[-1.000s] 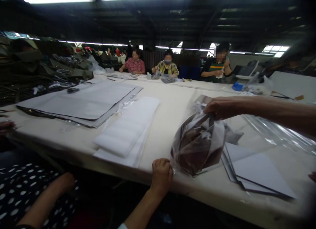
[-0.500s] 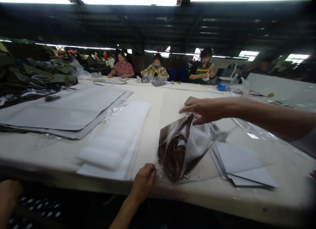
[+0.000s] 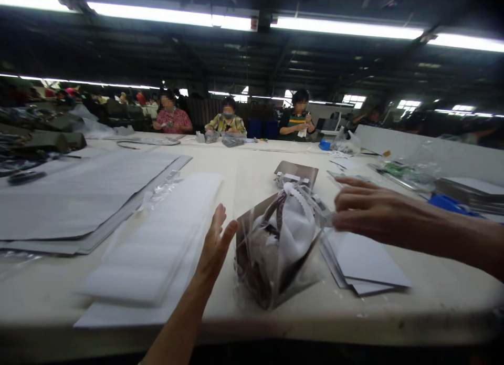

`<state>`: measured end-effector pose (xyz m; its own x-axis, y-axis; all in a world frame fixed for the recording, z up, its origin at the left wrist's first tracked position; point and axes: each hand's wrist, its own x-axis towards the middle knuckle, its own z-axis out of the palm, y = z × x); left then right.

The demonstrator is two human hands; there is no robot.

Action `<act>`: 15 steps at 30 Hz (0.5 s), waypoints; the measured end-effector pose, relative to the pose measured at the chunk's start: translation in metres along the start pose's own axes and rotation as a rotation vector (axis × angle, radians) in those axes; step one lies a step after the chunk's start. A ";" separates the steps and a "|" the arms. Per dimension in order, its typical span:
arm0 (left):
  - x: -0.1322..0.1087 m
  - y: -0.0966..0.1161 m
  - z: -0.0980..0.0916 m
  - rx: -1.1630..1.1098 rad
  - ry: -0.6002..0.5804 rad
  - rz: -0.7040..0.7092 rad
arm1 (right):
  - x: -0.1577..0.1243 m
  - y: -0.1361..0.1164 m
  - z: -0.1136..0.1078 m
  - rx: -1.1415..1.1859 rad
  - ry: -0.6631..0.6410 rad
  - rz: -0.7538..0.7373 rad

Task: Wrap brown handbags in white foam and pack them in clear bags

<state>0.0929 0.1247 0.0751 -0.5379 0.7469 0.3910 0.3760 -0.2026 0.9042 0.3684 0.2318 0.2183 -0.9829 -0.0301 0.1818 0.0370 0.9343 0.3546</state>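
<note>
A brown handbag [image 3: 252, 260] with white wrapping [image 3: 297, 218] around its upper part sits inside a clear plastic bag [image 3: 311, 273] near the table's front edge. My left hand [image 3: 212, 244] is just left of it, thumb apart from the fingers and nothing in them. To the right, my right hand [image 3: 364, 210] has its fingers stretched out beside the mouth of the plastic bag; whether the fingertips touch the film is unclear. Behind the handbag lies a brown card [image 3: 299, 171] with small pale pieces by it.
White foam sheets [image 3: 157, 239] and large grey sheets [image 3: 90, 191] lie left. White cards [image 3: 370, 260] lie right, partly below my right hand. A blue object [image 3: 454, 205] and clear plastic [image 3: 417, 163] are farther right. Several people sit or stand across the table.
My left hand has risen from the table edge and opened. My right hand has moved off the handbag's top to the right, uncovering white wrapping and the brown card. The view has shifted.
</note>
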 end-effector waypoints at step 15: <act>0.014 0.049 0.018 -0.169 -0.469 0.258 | 0.086 0.059 0.008 0.293 -0.165 -0.180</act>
<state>0.1169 0.1363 0.1214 -0.0367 0.8532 0.5203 0.3038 -0.4864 0.8192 0.2845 0.2873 0.2475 -0.9856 -0.1678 -0.0182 -0.1688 0.9819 0.0856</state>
